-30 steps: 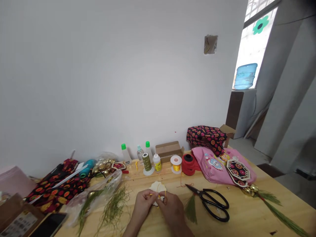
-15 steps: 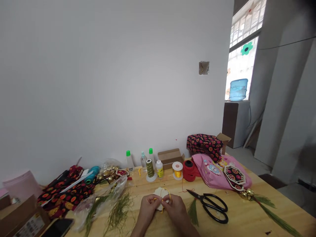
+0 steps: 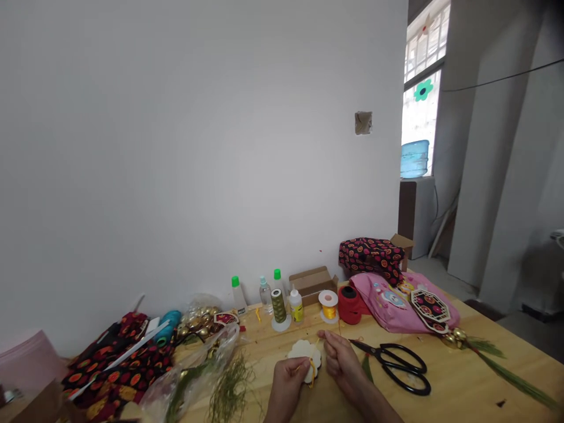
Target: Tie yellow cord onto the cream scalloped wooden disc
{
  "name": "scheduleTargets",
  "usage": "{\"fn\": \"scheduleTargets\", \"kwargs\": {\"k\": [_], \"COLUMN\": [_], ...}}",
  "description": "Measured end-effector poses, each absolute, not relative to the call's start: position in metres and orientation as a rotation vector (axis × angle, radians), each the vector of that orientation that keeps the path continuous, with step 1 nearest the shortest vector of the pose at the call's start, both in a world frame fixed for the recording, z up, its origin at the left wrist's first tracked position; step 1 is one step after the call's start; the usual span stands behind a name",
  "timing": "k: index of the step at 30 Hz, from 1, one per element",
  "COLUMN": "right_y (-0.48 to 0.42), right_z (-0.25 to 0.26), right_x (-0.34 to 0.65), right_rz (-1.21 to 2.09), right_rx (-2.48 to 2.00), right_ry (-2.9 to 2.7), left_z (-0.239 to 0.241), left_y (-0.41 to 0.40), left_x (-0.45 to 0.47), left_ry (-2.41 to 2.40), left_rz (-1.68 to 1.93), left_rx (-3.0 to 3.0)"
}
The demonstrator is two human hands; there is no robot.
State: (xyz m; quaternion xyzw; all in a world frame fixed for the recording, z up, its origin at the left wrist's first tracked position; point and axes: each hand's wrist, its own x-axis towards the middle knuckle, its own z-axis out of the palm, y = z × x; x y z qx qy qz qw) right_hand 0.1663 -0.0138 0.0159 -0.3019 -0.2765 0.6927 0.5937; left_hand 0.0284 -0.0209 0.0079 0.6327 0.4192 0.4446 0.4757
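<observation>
My left hand (image 3: 288, 385) pinches a yellow cord (image 3: 313, 371) at the edge of a pale, scallop-edged disc (image 3: 299, 351) near the table's front. The cord's lower part hangs in a loop over the disc. My right hand (image 3: 341, 358) is closed beside the disc, its thumb and forefinger gripping the cord's other end, which runs up from the disc. Black-handled scissors (image 3: 399, 363) lie right of my right hand, their blades partly over a green tassel (image 3: 367, 369) that my hand partly hides.
Behind the hands stand a green thread spool (image 3: 278, 308), a glue bottle (image 3: 296, 306), a yellow cord spool (image 3: 328, 305) and a red thread cone (image 3: 349, 305). Green tassel threads (image 3: 231, 388) and patterned fabric (image 3: 118, 358) lie left. A pink bag (image 3: 388, 302) sits right.
My hands have moved apart; the right one has gone up and rightward, drawing the yellow cord out, while the left stays at the disc. The view has shifted slightly.
</observation>
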Motion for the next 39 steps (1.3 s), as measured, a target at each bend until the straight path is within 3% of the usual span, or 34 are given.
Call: {"fn": "scheduleTargets", "kwargs": {"k": [30, 39], "right_y": [-0.017, -0.052], "right_z": [0.014, 0.031], "right_x": [0.176, 0.193], "right_rz": [1.735, 1.790], "right_rx": [-0.623, -0.817], "right_ry": [-0.608, -1.078], "left_z": [0.017, 0.021], "left_y": [-0.026, -0.018], "left_x": [0.027, 0.030], "left_ry": [1.138, 1.205], "left_rz": [1.026, 0.931], "left_rx": [1.715, 1.679]}}
